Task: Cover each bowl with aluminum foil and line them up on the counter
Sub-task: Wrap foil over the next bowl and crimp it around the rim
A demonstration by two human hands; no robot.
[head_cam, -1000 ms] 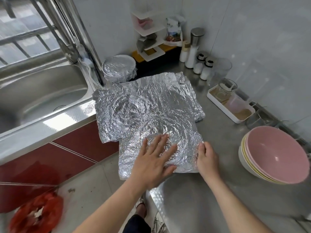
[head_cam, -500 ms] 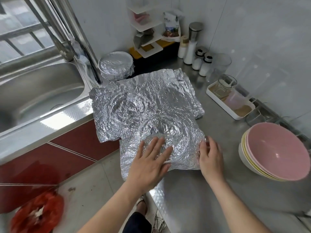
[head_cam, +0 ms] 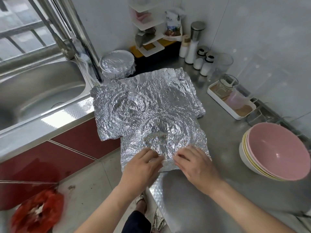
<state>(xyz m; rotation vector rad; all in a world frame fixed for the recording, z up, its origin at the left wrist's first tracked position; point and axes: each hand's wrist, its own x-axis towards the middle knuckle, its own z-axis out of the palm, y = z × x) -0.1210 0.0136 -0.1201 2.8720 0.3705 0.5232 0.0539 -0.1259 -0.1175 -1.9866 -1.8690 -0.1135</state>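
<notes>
now right grip [head_cam: 196, 165] nearer left grip [head_cam: 143, 167]

On the surface [head_cam: 218, 140] we find foil sheets [head_cam: 151, 101] centred, a covered bowl [head_cam: 117, 65] at eleven o'clock, stacked bowls [head_cam: 276, 150] at three o'clock.

— Where does the light come from?
— A barred window [head_cam: 20, 32] on the left, above a steel sink [head_cam: 42, 91] and its tap [head_cam: 67, 51]. Daylight glares off the sink's front edge.
— And the walls?
— Pale tiled walls [head_cam: 252, 31] meet in a corner, where a white shelf rack [head_cam: 148, 24] hangs. Bottles and shakers [head_cam: 193, 46] stand below it.
— The furniture?
— A steel worktop [head_cam: 218, 165] runs along the right wall. Glossy red cupboard fronts [head_cam: 50, 157] sit under the sink.
— The floor?
— Grey tiles [head_cam: 94, 182], with something red and blurred [head_cam: 37, 211] lying at the lower left.
</notes>
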